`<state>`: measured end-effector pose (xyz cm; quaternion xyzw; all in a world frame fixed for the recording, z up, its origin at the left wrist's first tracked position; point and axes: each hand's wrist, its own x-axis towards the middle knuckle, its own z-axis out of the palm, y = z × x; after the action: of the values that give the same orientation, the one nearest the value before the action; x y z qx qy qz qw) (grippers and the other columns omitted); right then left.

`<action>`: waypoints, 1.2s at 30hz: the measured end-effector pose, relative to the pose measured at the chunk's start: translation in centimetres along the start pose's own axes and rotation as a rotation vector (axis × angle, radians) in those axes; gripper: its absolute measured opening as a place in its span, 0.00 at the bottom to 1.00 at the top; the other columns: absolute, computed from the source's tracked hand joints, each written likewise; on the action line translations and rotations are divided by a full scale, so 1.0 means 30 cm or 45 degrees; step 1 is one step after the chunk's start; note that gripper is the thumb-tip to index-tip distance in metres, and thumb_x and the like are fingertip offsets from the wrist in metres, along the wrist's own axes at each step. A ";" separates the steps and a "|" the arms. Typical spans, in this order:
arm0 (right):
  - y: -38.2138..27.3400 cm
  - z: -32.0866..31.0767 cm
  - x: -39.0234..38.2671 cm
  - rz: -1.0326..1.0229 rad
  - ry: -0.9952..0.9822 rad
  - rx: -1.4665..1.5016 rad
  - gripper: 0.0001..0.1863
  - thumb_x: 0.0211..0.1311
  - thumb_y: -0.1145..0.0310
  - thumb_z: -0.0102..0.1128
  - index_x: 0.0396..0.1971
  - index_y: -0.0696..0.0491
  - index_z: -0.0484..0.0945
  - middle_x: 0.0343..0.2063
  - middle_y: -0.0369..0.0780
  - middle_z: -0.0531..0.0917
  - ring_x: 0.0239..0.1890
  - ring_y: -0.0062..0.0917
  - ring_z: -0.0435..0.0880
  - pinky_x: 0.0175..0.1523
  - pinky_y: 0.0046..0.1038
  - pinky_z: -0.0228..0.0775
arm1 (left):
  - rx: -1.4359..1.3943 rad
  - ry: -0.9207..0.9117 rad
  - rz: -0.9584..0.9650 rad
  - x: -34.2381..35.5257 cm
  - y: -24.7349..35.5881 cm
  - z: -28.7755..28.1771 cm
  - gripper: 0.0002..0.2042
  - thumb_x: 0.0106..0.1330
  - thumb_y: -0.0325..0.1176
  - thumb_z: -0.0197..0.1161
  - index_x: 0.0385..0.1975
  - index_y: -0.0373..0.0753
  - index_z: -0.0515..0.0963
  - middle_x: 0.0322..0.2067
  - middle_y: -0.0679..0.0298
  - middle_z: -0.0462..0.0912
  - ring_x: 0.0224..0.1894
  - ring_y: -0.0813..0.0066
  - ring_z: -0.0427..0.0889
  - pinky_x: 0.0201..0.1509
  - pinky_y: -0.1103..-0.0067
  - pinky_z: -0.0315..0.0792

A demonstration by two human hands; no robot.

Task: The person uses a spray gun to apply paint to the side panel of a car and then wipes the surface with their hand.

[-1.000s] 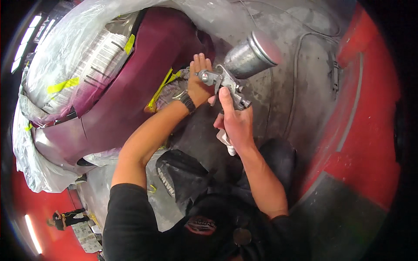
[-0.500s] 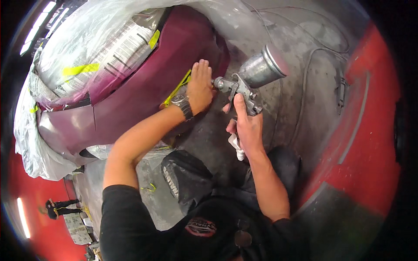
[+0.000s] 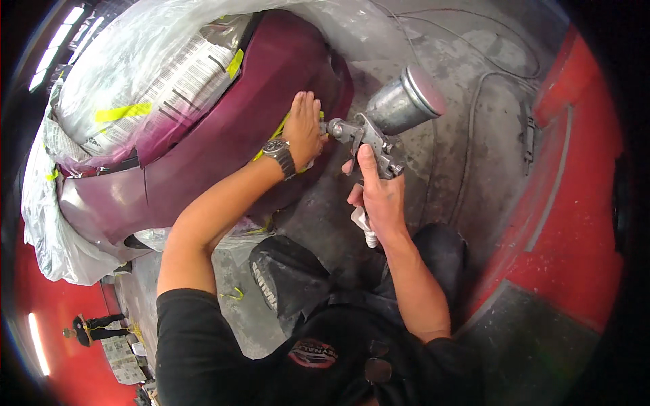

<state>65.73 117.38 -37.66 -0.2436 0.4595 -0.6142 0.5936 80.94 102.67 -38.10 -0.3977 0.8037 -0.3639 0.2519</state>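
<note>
Plastic sheeting (image 3: pixel 91 81) drapes around a purple bumper (image 3: pixel 210 145) at ten o'clock. The left hand (image 3: pixel 304 132), flat with fingers extended, stands between bumper and spray gun (image 3: pixel 374 140), just before its nozzle. Gripped at twelve o'clock in the right hand (image 3: pixel 383 203), it points toward ten, long axis ten-to-four.

Can't fully see the spray-gun grip (image 3: pixel 361 218) (inside the right hand (image 3: pixel 384 199)) or yellow masking tape (image 3: pixel 282 124) behind the left hand (image 3: pixel 305 132).
</note>
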 end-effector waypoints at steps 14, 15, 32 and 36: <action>-0.007 -0.011 -0.009 -0.015 -0.006 -0.010 0.23 0.73 0.47 0.53 0.43 0.55 0.78 0.30 0.38 0.83 0.11 0.17 0.72 0.16 0.20 0.61 | 0.152 0.131 0.117 0.037 -0.188 -0.037 0.42 0.64 0.60 0.56 0.72 0.35 0.59 0.74 0.60 0.55 0.77 0.65 0.48 0.79 0.61 0.37; -0.006 -0.008 -0.011 -0.011 -0.012 -0.012 0.23 0.73 0.47 0.53 0.43 0.55 0.78 0.30 0.38 0.83 0.11 0.17 0.72 0.16 0.20 0.61 | 0.174 0.166 0.063 0.035 -0.206 -0.053 0.43 0.64 0.61 0.56 0.72 0.35 0.59 0.74 0.60 0.55 0.77 0.65 0.48 0.79 0.61 0.37; 0.003 0.027 -0.041 -0.110 -0.117 -0.031 0.23 0.71 0.47 0.56 0.36 0.55 0.80 0.28 0.35 0.84 0.12 0.15 0.72 0.17 0.21 0.60 | -0.202 0.546 -0.365 -0.005 -0.284 -0.114 0.47 0.56 0.57 0.68 0.65 0.24 0.62 0.67 0.36 0.61 0.72 0.41 0.57 0.75 0.57 0.52; 0.010 0.046 -0.040 -0.170 -0.101 0.005 0.23 0.71 0.47 0.56 0.36 0.55 0.80 0.29 0.35 0.84 0.12 0.15 0.72 0.17 0.20 0.60 | -0.166 0.468 -0.437 0.044 -0.274 -0.116 0.46 0.57 0.57 0.67 0.67 0.25 0.61 0.68 0.38 0.60 0.73 0.43 0.56 0.76 0.58 0.48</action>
<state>67.27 118.19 -36.99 -0.2969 0.4171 -0.6431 0.5695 81.54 99.49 -29.69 -0.4709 0.7784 -0.4150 0.0102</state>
